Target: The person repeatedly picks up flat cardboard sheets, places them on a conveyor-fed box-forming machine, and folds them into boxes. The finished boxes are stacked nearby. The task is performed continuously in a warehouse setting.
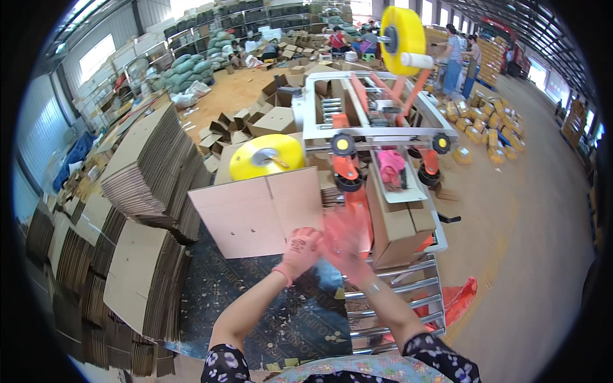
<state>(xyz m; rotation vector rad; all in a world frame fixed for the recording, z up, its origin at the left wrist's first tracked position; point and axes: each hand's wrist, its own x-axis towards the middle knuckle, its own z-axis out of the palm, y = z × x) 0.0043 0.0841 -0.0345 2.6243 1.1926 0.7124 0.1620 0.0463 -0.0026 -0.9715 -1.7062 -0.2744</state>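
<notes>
A flat cardboard carton blank (pixel 246 217) stands tilted up over the dark worktop (pixel 255 319). At its lower right edge my left hand (pixel 302 251), in a pink glove, has its fingers closed on the cardboard. My right hand (pixel 345 242), also gloved in pink, is beside the blank's right edge, near the orange part of the carton sealing machine (pixel 377 134). Motion smears its fingers, so its grip cannot be made out. Behind the blank lies a yellow tape roll (pixel 267 156), partly covered by it. A closed carton (pixel 399 223) sits in the machine.
Stacks of flat cartons (pixel 153 166) rise to my left. A roller conveyor (pixel 396 300) runs at my right, with red plastic (pixel 458 303) beside it. Another yellow tape roll (pixel 403 39) is mounted atop the machine. Wrapped yellow parcels (pixel 488 124) and other people (pixel 454 60) are farther off.
</notes>
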